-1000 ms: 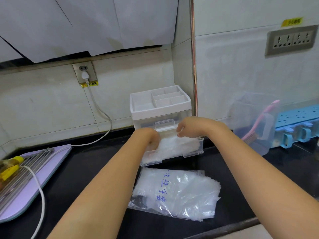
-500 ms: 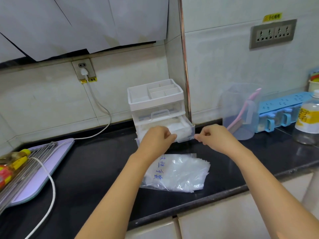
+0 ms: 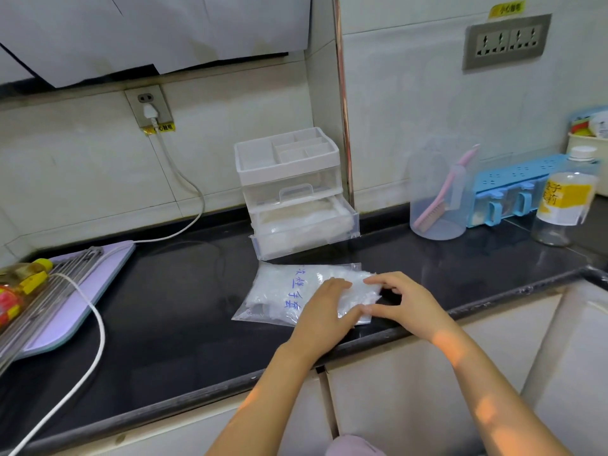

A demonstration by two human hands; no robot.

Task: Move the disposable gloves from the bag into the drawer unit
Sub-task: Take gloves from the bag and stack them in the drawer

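Drawer unit (image 3: 289, 166) is standing at the back of the black countertop (image 3: 164, 307), against the wall corner. Its lower drawer (image 3: 342, 230) is sitting pulled out toward the person. The upper drawer is sitting closed.

Gloves, location: one white stack of disposable gloves (image 3: 296, 222) is lying inside that open lower drawer. The rest are sitting in the clear bag (image 3: 276, 291), which is lying flat on the counter directly in front of the drawer unit, near the drawer front but not touching it. Blue handwriting is showing on the bag's film.

Left hand (image 3: 324, 311) is resting palm-down on the end of the bag farthest right of the unit. Its fingers are lying fairly straight and close together, holding nothing.

Right hand (image 3: 404, 301) is resting at the same end of the bag, just beside the left hand. Its fingers are spreading wide, with the index tip touching the bag's far edge and the thumb meeting the left thumb at the near corner. Cannot tell whether that thumb is pinching the film.

Clear jug (image 3: 437, 199) with a pink brush (image 3: 441, 195) is standing to the right of the unit. A lilac board (image 3: 88, 284) is lying well to the unit's left, with a white cable (image 3: 184, 192) trailing across it.
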